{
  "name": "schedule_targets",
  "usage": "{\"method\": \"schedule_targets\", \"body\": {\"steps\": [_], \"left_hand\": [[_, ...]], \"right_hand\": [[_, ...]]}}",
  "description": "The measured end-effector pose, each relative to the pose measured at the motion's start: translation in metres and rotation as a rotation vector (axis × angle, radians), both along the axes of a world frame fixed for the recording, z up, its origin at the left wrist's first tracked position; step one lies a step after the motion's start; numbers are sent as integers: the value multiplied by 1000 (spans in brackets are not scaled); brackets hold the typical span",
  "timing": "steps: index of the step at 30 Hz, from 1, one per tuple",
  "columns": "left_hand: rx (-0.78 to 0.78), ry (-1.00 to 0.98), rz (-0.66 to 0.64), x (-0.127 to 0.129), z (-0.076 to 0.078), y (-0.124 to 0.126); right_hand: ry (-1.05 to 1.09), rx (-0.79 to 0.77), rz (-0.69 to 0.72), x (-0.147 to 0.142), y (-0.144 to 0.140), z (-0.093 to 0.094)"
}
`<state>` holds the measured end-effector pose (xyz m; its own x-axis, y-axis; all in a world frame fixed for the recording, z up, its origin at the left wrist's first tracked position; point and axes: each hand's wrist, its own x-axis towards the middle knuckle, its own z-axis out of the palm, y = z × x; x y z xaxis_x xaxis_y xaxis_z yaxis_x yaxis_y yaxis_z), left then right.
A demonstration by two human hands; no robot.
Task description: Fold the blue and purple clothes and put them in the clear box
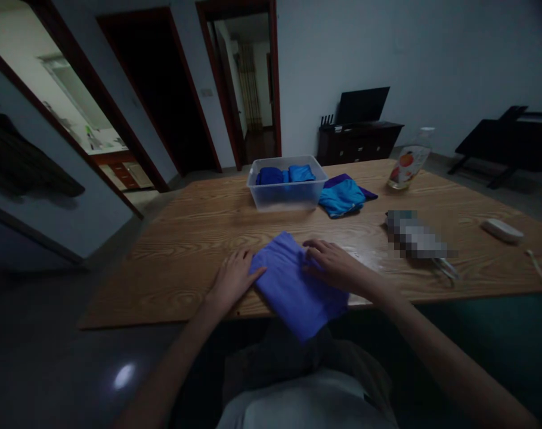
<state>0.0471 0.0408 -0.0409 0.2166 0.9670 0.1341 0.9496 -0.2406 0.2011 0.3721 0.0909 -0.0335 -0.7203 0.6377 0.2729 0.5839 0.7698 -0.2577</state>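
Dim room, wooden table: your left hand and right hand lie flat and open, gripping nothing, on the folded blue cloth overhanging the near edge—soft, light, probably slippery, best pinched at corners.

A pixelated patch masked an object on the bench, leaving its identity unreadable. The near end of the purple cloth hung past the bench edge, out of full view. The contents of the clear bin showed only as blue folds. The bottle label was too dim to read. Both forearms ran off the lower picture edge.
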Motion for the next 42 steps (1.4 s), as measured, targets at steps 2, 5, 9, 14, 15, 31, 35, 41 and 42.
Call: {"method": "schedule_targets", "body": {"steps": [2,5,9,14,15,31,35,41,42], "left_hand": [[-31,-144,-24,-3,-1,3],[-225,-410,-92,-6,6,24],[-499,-469,-213,-8,21,65],[-440,-380,-282,-2,36,94],[-387,-376,-275,1,40,94],[53,-21,-386,-5,7,4],[27,-75,-386,-8,13,-2],[95,-11,-377,-3,24,9],[111,0,-385,-3,25,12]], "right_hand": [[46,-51,132,-13,33,5],[17,-178,294,-41,72,10],[-67,-231,307,-70,104,9],[-98,-185,248,-72,121,20],[-89,-165,234,-68,120,25],[-68,106,212,-7,22,-11],[-87,110,219,1,11,-5],[-124,172,223,1,12,2],[-143,194,233,0,17,2]]}}
